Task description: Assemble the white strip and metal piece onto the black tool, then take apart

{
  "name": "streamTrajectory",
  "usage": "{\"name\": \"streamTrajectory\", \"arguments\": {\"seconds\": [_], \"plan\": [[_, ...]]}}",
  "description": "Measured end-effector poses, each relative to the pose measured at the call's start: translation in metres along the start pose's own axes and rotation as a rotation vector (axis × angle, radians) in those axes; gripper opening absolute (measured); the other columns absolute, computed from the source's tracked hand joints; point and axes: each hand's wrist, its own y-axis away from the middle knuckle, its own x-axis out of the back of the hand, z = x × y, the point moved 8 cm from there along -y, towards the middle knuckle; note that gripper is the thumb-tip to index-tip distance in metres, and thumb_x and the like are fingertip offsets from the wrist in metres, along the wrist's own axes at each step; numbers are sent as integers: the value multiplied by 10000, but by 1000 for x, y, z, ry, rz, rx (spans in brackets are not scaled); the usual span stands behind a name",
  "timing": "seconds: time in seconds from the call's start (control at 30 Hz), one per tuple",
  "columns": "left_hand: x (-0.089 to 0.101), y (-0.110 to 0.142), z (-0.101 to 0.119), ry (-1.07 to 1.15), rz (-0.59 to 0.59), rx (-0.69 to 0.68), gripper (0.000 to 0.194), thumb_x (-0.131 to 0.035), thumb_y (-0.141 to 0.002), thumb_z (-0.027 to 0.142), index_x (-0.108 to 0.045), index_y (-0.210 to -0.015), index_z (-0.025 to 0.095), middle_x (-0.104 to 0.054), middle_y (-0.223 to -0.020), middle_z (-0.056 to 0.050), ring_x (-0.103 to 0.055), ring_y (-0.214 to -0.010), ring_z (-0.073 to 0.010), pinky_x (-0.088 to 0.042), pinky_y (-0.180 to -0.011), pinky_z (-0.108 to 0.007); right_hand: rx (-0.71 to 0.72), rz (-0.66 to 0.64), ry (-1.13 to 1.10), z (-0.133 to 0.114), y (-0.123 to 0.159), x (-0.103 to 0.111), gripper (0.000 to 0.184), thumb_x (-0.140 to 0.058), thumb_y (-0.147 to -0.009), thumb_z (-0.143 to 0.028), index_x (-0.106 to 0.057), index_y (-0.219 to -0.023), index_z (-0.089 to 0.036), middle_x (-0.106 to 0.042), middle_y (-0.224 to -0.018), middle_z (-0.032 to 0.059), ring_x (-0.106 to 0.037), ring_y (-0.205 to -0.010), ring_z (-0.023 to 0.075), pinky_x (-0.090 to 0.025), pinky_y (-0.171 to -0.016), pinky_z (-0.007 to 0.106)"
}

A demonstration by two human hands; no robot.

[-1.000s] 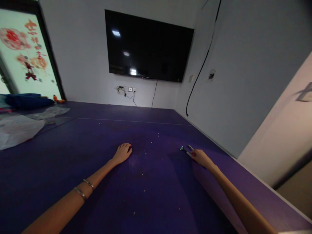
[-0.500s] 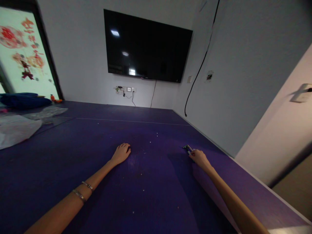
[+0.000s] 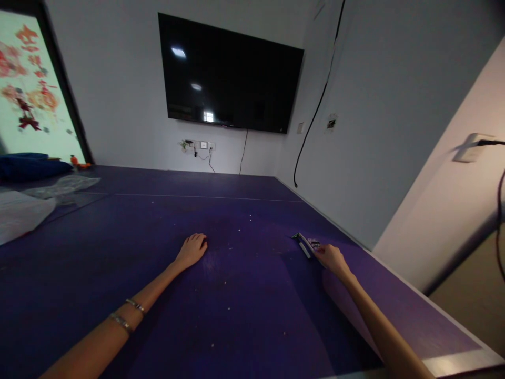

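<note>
My left hand (image 3: 191, 249) rests palm down on the purple tabletop (image 3: 236, 326), fingers together and slightly bent, holding nothing that I can see. Farther right, my right hand (image 3: 331, 258) pinches the near end of a slim silver-and-dark tool (image 3: 305, 243) with two narrow arms. The tool points forward and left, its far end on or just above the table; its exact kind is too small to make out. Beside it, just past my right fingers, lies a small patterned piece (image 3: 314, 243). My right fingertips are partly hidden.
A black television (image 3: 232, 73) hangs on the wall ahead, above wall sockets (image 3: 203, 145). A black cable (image 3: 311, 123) dangles by the right wall. Clear plastic (image 3: 65, 185), a white sheet (image 3: 23, 213) and blue cloth (image 3: 33, 166) lie at the left. Small specks dot the tabletop.
My right hand has shifted back and slightly right along the tool, and more of the tool now shows. My left hand stays on the table. The view has turned slightly right.
</note>
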Motion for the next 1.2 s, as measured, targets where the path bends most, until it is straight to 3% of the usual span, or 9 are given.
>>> {"name": "streamTrajectory", "arguments": {"seconds": [0.2, 0.53, 0.63, 0.73, 0.87, 0.97, 1.07, 1.2], "plan": [[1, 0, 1, 0, 2, 2, 328, -357, -844, 274, -558, -1072, 152, -578, -1144, -112, -499, -1096, -232, -354, -956, -394, 15, -32, -20, -7, -1, -5, 234, -514, -727, -279, -724, -774, -186, -703, -706, 71, -663, -672, 210, -418, -519, 220], [4, 1, 4, 7, -2, 9, 321, -358, -843, 267, -560, -1065, 152, -579, -1136, -111, -501, -1094, -234, -357, -946, -380, -46, -59, 39, -20, 10, 11, 298, -472, -745, -321, -716, -874, -208, -700, -831, 117, -659, -775, 262, -430, -560, 264], [5, 2, 4, 12, 5, 12, 318, -359, -844, 266, -558, -1061, 146, -576, -1137, -115, -496, -1097, -241, -358, -941, -386, -36, -44, 79, -41, 13, 24, 331, -436, -779, -365, -699, -922, -224, -691, -877, 127, -652, -782, 275, -424, -557, 284], [5, 3, 6, 18, 4, 8, 313, -356, -847, 263, -558, -1054, 141, -585, -1109, -121, -508, -1080, -238, -355, -942, -395, 54, -33, 76, -79, 14, 27, 320, -417, -800, -345, -692, -907, -219, -684, -893, 127, -645, -792, 265, -430, -594, 292], [7, 6, 9, 18, 6, 6, 315, -354, -852, 255, -554, -1061, 130, -580, -1119, -130, -487, -1115, -238, -339, -964, -395, 278, -51, 14, -141, 14, 6, 293, -419, -807, -275, -683, -906, -196, -675, -932, 112, -623, -879, 243, -438, -711, 286], [6, 7, 9, 28, 4, 10, 318, -353, -857, 259, -547, -1078, 137, -568, -1146, -131, -468, -1143, -240, -330, -973, -401, 409, -59, -28, -177, 15, -20, 345, -426, -821, -291, -640, -1045, -140, -626, -1069, 143, -578, -989, 245, -417, -831, 295], [5, 7, 9, 10, -7, 27, 354, -346, -861, 267, -522, -1130, 120, -546, -1192, -140, -460, -1159, -242, -325, -982, -398, 438, -47, -23, -197, 16, -44, 435, -419, -838, -323, -549, -1190, -103, -530, -1228, 165, -500, -1110, 260, -384, -901, 326], [2, 8, 3, -52, -18, 96, 432, -310, -870, 268, -462, -1221, 66, -463, -1304, -169, -388, -1233, -273, -295, -1011, -421, 372, -24, 25, -204, 19, -64, 464, -366, -870, -342, -501, -1248, -108, -470, -1308, 152, -405, -1207, 280, -320, -961, 393]]}}
